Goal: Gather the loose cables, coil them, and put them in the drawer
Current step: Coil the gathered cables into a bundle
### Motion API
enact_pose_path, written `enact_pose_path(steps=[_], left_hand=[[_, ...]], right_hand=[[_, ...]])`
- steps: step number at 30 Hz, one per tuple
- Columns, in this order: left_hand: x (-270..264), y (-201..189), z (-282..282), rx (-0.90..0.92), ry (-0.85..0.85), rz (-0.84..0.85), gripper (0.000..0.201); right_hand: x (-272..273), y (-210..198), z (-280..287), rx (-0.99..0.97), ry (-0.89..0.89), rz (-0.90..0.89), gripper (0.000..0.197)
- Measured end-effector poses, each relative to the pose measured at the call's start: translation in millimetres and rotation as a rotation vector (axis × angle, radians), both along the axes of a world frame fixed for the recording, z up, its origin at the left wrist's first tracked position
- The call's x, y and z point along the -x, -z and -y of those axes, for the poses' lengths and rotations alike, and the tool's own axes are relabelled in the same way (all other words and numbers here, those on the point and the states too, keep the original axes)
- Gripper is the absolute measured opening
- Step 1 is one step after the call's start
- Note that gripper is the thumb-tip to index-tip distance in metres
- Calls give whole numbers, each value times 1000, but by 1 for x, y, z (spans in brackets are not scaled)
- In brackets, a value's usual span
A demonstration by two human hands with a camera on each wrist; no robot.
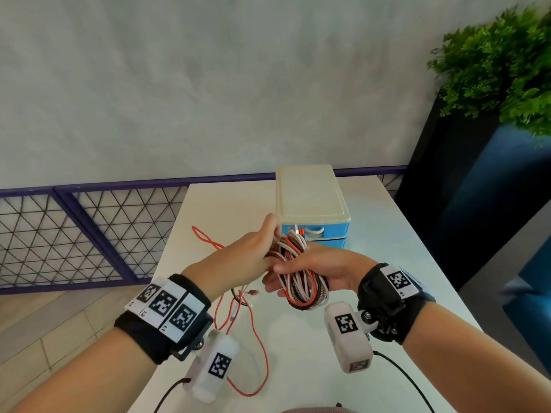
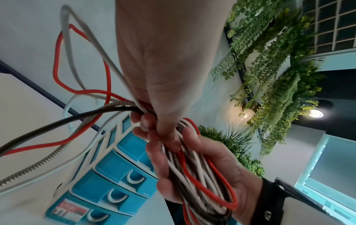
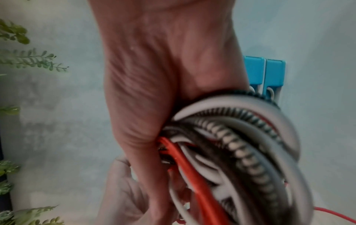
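A coil of red, white, black and braided cables [image 1: 301, 281] hangs above the white table [image 1: 387, 263], in front of the drawer unit [image 1: 310, 201]. My right hand [image 1: 298, 278] grips the coil [image 3: 240, 152] with the loops running across its palm. My left hand [image 1: 269, 242] pinches the strands [image 2: 119, 106] at the top of the coil [image 2: 202, 175], beside the right hand's fingers [image 2: 154, 152]. Loose ends trail from the left hand down to the table, among them a red cable [image 1: 256, 338]. The blue drawers [image 2: 115, 172] look closed.
A purple mesh railing [image 1: 89, 234] runs behind and left of the table. A dark planter with green foliage [image 1: 501, 70] stands at the right. More red cable [image 1: 205, 236] lies on the table, left of the drawer unit. Black wrist-camera leads [image 1: 402, 374] run toward the near edge.
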State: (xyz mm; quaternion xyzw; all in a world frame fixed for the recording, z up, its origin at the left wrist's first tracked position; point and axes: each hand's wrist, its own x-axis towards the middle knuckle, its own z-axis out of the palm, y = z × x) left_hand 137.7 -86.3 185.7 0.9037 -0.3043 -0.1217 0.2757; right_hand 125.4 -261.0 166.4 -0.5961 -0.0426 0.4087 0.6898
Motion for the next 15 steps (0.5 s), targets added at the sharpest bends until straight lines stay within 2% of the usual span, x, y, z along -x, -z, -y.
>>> enact_pose_path(steps=[4, 8, 12, 15], left_hand=[[-5, -5, 0, -8, 24, -113, 38], [-20, -2, -13, 21, 48, -422, 41], [-25, 6, -19, 82, -1, -538, 40], [-30, 16, -19, 119, -70, -591, 26]], right_hand=[[2, 2, 1, 61, -77, 50, 14], [1, 0, 3, 171, -131, 161, 14], [0, 0, 5, 308, -1, 265, 13], [-6, 6, 5, 387, 135, 282, 10]])
